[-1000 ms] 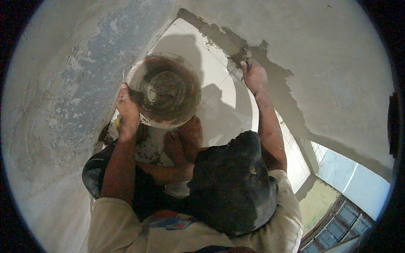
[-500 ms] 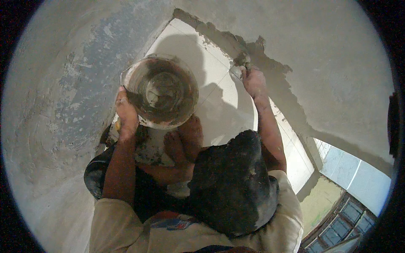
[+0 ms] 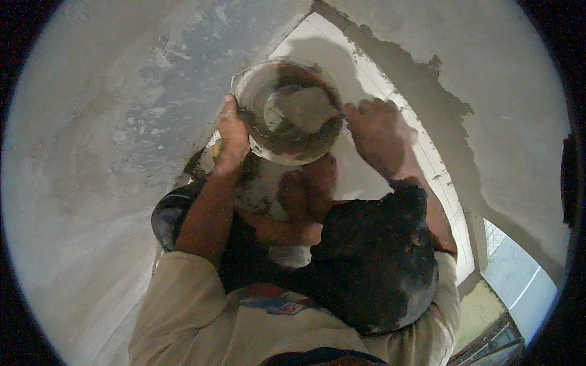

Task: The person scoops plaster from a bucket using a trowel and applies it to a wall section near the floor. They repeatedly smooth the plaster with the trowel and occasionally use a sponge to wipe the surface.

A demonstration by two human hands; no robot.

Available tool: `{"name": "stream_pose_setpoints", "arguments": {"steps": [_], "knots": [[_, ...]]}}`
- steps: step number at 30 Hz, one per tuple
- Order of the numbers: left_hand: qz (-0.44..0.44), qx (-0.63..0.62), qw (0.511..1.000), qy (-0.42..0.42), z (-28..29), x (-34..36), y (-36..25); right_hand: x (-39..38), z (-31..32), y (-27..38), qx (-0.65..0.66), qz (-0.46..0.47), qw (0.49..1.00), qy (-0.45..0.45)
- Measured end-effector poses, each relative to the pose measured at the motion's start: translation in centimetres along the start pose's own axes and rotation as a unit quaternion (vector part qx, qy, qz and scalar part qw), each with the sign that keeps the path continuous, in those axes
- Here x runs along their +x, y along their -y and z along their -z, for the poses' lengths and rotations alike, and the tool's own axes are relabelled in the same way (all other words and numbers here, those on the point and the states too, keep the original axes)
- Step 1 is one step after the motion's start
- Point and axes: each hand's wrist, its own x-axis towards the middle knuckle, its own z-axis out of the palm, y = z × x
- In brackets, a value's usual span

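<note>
One left hand (image 3: 234,135) holds one bucket (image 3: 299,151) (round) — one right hand (image 3: 379,135) alongside.

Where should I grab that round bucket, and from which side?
I'd grip the bucket's rim at its left, coming from the left. The edge curves round there, the left hand holds that side, and the right hand is by the opposite side.
</note>
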Motion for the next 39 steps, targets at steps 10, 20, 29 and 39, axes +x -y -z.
{"name": "stream_pose_setpoints", "arguments": {"steps": [10,20,29,39], "knots": [[-0.076,0.102,0.992,0.023,-3.9,-2.6,-2.1,2.5,-6.6,3.5,-0.113,0.041,0.992,0.044],[-0.202,0.260,0.943,0.038,-5.3,-5.1,-2.7,-0.8,-8.3,3.2,0.015,-0.026,0.999,0.038],[-0.049,0.054,0.997,-0.002,0.1,-0.7,1.0,-0.9,-5.1,0.4,0.204,-0.112,0.972,-0.032],[0.041,0.121,0.989,-0.070,0.3,-1.0,-0.1,6.7,-11.5,-10.6,0.118,-0.295,0.948,-0.007]]}}
